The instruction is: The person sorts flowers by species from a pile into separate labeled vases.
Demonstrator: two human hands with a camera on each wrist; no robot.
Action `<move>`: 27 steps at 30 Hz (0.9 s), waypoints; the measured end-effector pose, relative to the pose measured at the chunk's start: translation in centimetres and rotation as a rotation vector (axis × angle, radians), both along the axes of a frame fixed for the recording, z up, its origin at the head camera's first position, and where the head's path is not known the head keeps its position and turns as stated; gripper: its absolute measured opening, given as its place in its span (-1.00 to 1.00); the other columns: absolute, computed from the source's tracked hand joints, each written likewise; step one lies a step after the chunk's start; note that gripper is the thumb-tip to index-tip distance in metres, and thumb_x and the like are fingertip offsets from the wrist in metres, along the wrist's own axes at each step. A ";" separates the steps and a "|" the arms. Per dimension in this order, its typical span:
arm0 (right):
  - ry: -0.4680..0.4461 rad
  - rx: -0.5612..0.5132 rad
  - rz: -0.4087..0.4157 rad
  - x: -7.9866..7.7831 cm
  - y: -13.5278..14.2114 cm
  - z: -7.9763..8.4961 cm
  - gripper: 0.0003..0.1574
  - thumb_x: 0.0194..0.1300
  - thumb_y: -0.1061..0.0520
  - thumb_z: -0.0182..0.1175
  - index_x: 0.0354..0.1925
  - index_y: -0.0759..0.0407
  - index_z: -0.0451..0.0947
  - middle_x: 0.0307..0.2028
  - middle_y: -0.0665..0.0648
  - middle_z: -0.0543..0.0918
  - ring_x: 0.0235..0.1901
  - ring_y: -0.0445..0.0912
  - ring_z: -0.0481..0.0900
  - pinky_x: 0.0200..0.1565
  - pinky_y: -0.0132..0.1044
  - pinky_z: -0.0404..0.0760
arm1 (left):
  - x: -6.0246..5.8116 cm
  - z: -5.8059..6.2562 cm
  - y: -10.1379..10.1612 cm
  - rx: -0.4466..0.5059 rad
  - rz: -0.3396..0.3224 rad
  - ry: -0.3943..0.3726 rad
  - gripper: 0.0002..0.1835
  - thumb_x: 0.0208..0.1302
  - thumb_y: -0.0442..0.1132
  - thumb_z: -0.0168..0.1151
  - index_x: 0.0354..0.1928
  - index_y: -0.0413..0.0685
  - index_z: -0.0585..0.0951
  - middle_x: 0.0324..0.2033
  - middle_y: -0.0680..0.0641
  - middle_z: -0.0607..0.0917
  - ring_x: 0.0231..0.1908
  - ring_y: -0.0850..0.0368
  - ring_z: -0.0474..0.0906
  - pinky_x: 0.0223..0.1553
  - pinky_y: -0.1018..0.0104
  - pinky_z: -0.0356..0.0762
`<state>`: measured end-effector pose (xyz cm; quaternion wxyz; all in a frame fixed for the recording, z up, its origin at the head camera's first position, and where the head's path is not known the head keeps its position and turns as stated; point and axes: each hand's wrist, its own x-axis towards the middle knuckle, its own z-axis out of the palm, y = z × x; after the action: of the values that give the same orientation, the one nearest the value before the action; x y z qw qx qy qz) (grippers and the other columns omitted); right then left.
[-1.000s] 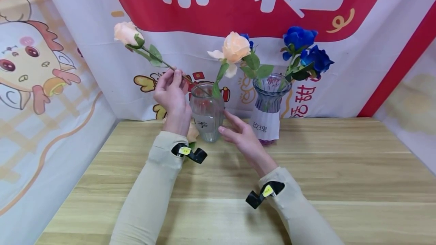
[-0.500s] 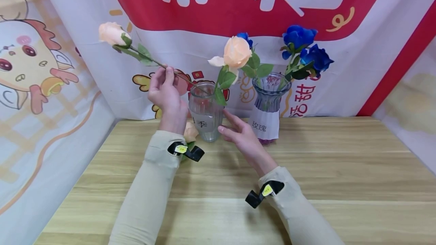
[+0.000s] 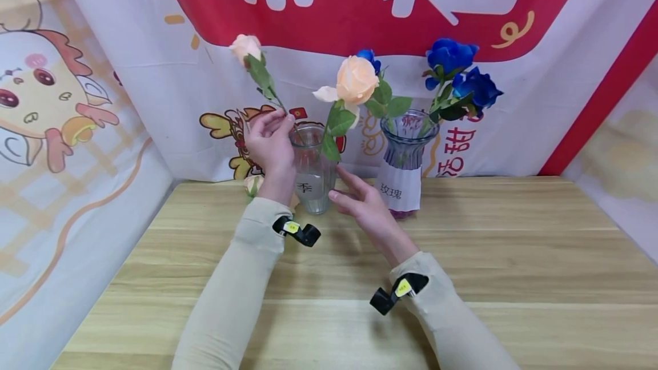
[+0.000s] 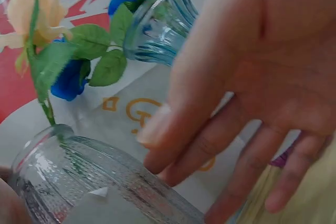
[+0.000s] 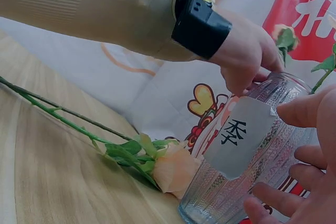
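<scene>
My left hand (image 3: 271, 144) pinches the stem of a pale peach rose (image 3: 247, 49) at the left of the ribbed clear glass vase (image 3: 315, 201). The stem's lower end is inside the vase mouth, and the bloom leans left above it. Another peach rose (image 3: 356, 80) stands in the same vase, tilted right. With loosely spread fingers, my right hand (image 3: 367, 204) touches the vase's right side, as the left wrist view also shows. A white label (image 5: 239, 137) is stuck on the vase front. Part of my left hand is hidden by its wrist in the right wrist view.
To the right stands a blue-tinted flared vase (image 3: 403, 153) with a paper label, holding blue roses (image 3: 451, 57). Loose peach roses (image 5: 176, 169) lie on the wooden table (image 3: 488, 244) left of the clear vase. A printed cloth (image 3: 288, 73) hangs close behind.
My left hand shifts first left, then right and slightly lower toward the vase mouth. The pinched rose swings from a strong left lean to steeper. My right hand stays at the vase.
</scene>
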<state>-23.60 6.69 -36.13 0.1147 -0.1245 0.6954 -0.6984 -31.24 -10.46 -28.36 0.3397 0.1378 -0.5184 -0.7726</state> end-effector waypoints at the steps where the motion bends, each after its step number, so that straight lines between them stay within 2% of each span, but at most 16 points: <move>1: -0.002 -0.001 -0.002 0.0 0.0 0.0 -0.10 0.55 0.01 0.25 0.68 -0.10 0.13 0.70 -0.07 0.12 0.56 0.06 0.38 0.50 0.15 0.46 | 0.0 -0.1 0.1 -0.028 -0.002 -0.023 -0.81 0.16 -0.44 0.58 -0.22 -0.04 0.82 -0.31 0.04 0.83 -0.24 0.23 0.75 -0.09 0.41 0.75; 9: -0.002 0.009 -0.003 0.0 0.0 0.0 -0.11 0.56 0.03 0.24 0.68 -0.13 0.12 0.70 -0.09 0.11 0.56 0.07 0.38 0.48 0.12 0.49 | 0.7 -0.8 0.4 -0.320 0.006 -0.155 -0.84 0.25 -0.26 0.56 -0.13 -0.03 0.85 -0.19 -0.03 0.86 -0.23 0.25 0.72 -0.20 0.46 0.65; 14: -0.002 0.002 -0.005 -0.1 0.1 -0.1 -0.11 0.55 0.02 0.25 0.67 -0.13 0.13 0.69 -0.08 0.13 0.55 0.06 0.40 0.48 0.12 0.50 | 1.4 -0.9 0.3 -0.424 -0.017 -0.185 -0.87 0.30 -0.19 0.53 -0.13 0.07 0.87 -0.15 -0.02 0.86 -0.20 0.22 0.71 -0.20 0.44 0.63; 19: 0.000 0.005 -0.006 -0.1 0.1 0.0 -0.13 0.55 0.02 0.24 0.67 -0.11 0.15 0.69 -0.07 0.14 0.54 0.06 0.40 0.48 0.12 0.50 | 2.0 -1.0 0.0 -0.426 -0.054 -0.177 -0.83 0.35 -0.15 0.50 -0.06 0.04 0.86 -0.13 -0.01 0.84 -0.14 0.18 0.71 -0.14 0.39 0.64; 27: 0.006 0.006 -0.005 0.0 0.1 -0.1 -0.12 0.55 0.02 0.24 0.67 -0.10 0.14 0.69 -0.07 0.13 0.55 0.07 0.39 0.48 0.13 0.49 | 2.9 -1.7 -1.7 -0.311 -0.102 -0.093 -0.73 0.36 -0.12 0.50 0.04 0.00 0.81 -0.07 -0.02 0.84 -0.07 0.19 0.72 -0.01 0.41 0.67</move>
<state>-23.63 6.80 -36.19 0.1112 -0.1243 0.6982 -0.6962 -28.30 -12.16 -30.06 0.2927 0.0926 -0.6534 -0.6920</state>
